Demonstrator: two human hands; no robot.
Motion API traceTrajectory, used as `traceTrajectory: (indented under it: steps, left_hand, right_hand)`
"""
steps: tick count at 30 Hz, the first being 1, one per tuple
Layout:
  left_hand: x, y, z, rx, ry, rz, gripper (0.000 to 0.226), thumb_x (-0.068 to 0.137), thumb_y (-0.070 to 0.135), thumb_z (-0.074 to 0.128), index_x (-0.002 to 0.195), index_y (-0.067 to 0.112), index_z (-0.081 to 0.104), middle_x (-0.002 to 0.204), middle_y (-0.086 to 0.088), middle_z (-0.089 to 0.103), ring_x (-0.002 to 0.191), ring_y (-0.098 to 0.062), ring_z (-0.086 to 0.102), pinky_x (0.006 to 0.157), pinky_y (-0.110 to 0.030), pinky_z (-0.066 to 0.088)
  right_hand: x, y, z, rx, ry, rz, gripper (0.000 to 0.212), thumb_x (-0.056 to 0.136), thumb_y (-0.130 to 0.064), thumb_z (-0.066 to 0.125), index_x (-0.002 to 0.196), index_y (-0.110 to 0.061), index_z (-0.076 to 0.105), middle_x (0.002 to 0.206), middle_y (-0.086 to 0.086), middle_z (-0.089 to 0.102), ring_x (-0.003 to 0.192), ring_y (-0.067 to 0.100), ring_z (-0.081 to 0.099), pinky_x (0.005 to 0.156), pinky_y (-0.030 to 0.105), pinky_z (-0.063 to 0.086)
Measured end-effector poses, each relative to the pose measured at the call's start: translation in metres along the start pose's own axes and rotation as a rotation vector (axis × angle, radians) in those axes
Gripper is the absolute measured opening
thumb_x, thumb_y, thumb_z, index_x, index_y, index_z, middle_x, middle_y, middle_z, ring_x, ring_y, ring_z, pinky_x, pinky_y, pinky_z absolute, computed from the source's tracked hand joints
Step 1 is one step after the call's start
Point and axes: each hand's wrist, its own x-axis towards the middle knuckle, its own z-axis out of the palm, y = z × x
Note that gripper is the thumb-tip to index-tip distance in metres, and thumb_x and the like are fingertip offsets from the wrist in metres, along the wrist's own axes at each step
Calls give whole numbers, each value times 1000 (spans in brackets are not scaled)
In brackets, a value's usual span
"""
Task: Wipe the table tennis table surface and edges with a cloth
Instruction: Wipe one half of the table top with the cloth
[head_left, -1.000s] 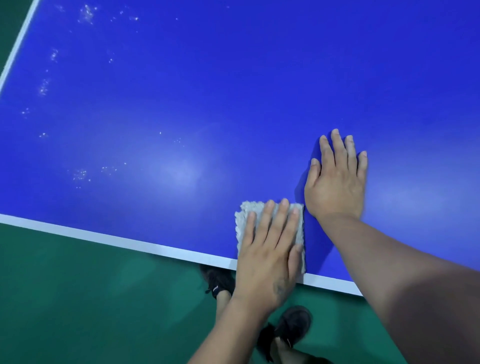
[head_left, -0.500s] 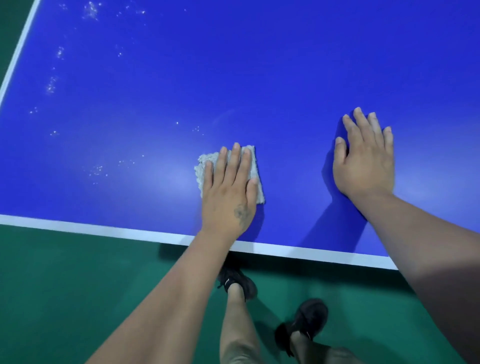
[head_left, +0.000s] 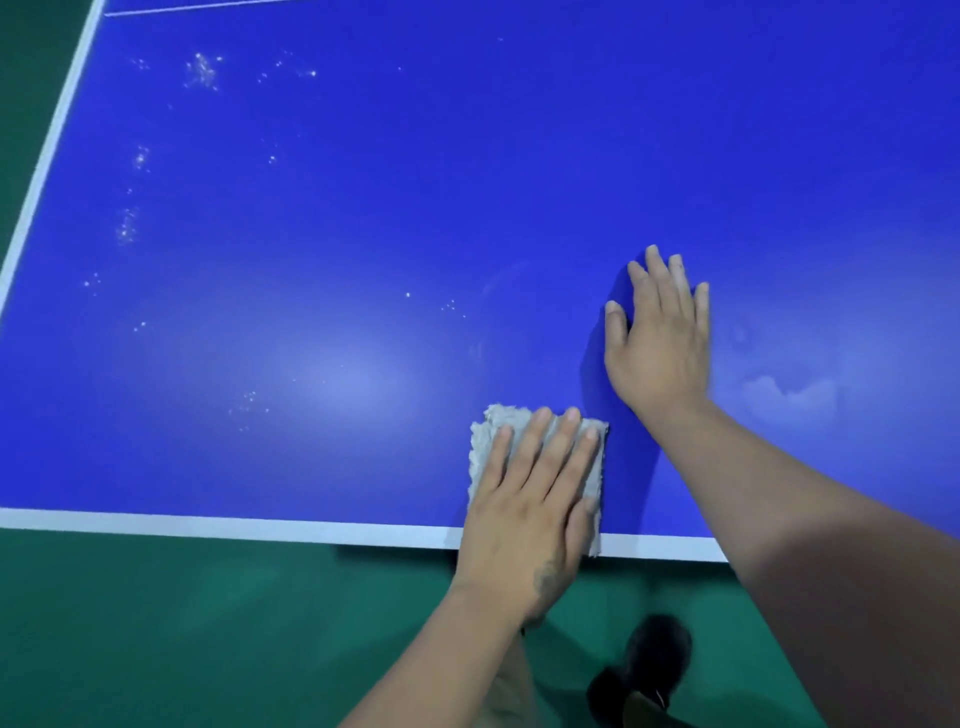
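- Since half a second ago: cloth (head_left: 485, 447) and left hand (head_left: 524, 512) drawn back from the mid-surface to the near edge; right hand (head_left: 657, 345) planted much as before.
- Left hand: fingers straight and together, pressed flat on top of the cloth; palm and wrist overhang the near edge. Nothing pinched or curled round.
- Cloth: pale grey, rough-textured, folded to a rough rectangle. Lies on the blue surface, its near end over the white border stripe (head_left: 234, 525) and slightly past the edge. Far edge and left side show beyond the fingers.
- Right hand: fingers extended, slightly spread, palm down on the counter (head_left: 467, 182); holds nothing. Sits farther in than the cloth and to its right, near but not touching.
- Counter: blue table tennis top, white stripe along the near edge and the left side; a thin white line at the far left.
- Specks (head_left: 200, 70): scattered white flecks, mostly in the far-left area, a few near the centre.
- Smear (head_left: 789, 387): pale, cloudy patch just right of the right hand.
- Floor (head_left: 182, 623): green, below the near edge.
- Shoe (head_left: 644, 670): dark, on the floor between the two forearms; blurred.
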Motion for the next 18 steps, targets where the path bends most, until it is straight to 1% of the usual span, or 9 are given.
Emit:
traceTrajectory:
  steps: [2, 4, 8, 11, 13, 15, 18]
  left_hand:
    - [-9, -23, -6, 23, -17, 22, 64, 114, 39, 36, 172, 23, 15, 180, 3, 9, 167, -22, 6, 132, -55, 20]
    - [-11, -45, -12, 45, -17, 3, 64, 114, 39, 36, 173, 22, 15, 180, 2, 9, 167, -23, 6, 131, -56, 21]
    - [16, -71, -16, 37, 59, -205, 62, 114, 38, 31, 172, 20, 19, 180, 0, 13, 167, -24, 7, 131, -58, 20]
    - [56, -70, -11, 12, 106, -363, 63, 114, 40, 27, 172, 19, 16, 180, -3, 12, 167, -25, 3, 133, -57, 13]
    - [82, -62, -9, -26, 129, -432, 63, 115, 40, 25, 172, 17, 13, 180, -5, 10, 167, -26, 2, 133, -57, 9]
    - [100, -51, -7, -47, 143, -447, 64, 115, 40, 24, 172, 16, 11, 180, -6, 8, 167, -28, 1, 133, -57, 7]
    - [105, -41, -5, -29, 129, -344, 64, 115, 39, 25, 173, 16, 11, 180, -6, 7, 167, -28, 0, 134, -57, 7]
  right_hand:
    - [4, -7, 4, -30, 6, 20, 55, 110, -37, 41, 160, -14, 41, 174, 2, 25, 163, 25, 13, 132, 55, 8]
    - [4, -9, 6, -80, 18, 25, 56, 111, -40, 37, 162, -16, 38, 175, 2, 24, 164, 25, 13, 132, 56, 9]
    - [0, -13, 8, -155, 26, 31, 58, 111, -40, 33, 164, -16, 35, 176, 1, 21, 164, 25, 12, 131, 56, 10]
    - [0, -14, 8, -167, 29, 43, 58, 110, -40, 32, 163, -16, 36, 175, 0, 22, 164, 24, 13, 131, 56, 11]
    - [1, -14, 8, -171, 34, 47, 58, 110, -40, 31, 163, -16, 37, 175, 0, 23, 163, 23, 14, 131, 55, 12]
    - [1, -15, 8, -176, 35, 49, 59, 109, -41, 31, 162, -16, 37, 175, 0, 24, 163, 23, 14, 131, 55, 13]
    - [0, -16, 8, -185, 37, 50, 60, 109, -41, 29, 162, -16, 38, 175, 0, 24, 163, 23, 15, 131, 55, 13]
